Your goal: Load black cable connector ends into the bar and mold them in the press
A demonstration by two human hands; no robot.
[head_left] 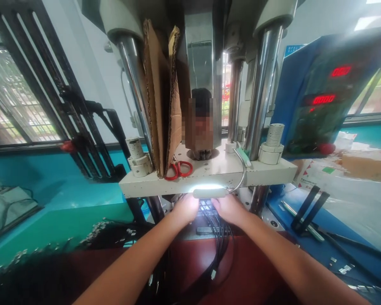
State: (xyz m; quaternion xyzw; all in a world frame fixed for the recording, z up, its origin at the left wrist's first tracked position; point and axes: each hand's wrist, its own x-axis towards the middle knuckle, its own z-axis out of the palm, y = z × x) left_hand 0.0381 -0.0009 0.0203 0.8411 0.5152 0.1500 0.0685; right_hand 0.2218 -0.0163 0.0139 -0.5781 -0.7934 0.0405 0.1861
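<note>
Both hands reach under the white plate of a press. My left hand (186, 208) is at the left side of a brightly lit metal mould (206, 206), its fingers hidden by the lamp and plate. On the mould's right side is my right hand (227, 208), with its fingertips also mostly out of sight. Several black cables (221, 237) run from the mould toward me and hang over the dark red surface (190, 258). One cable carries a small pale connector (213, 274). Whether either hand grips anything cannot be made out.
A glowing lamp (211, 193) is fixed to the front edge of the press plate (209, 173). Red-handled scissors (184, 169) and folded cardboard (161, 101) rest on the plate. A blue control box (324, 93) stands right. Bundled cables (114, 237) lie left.
</note>
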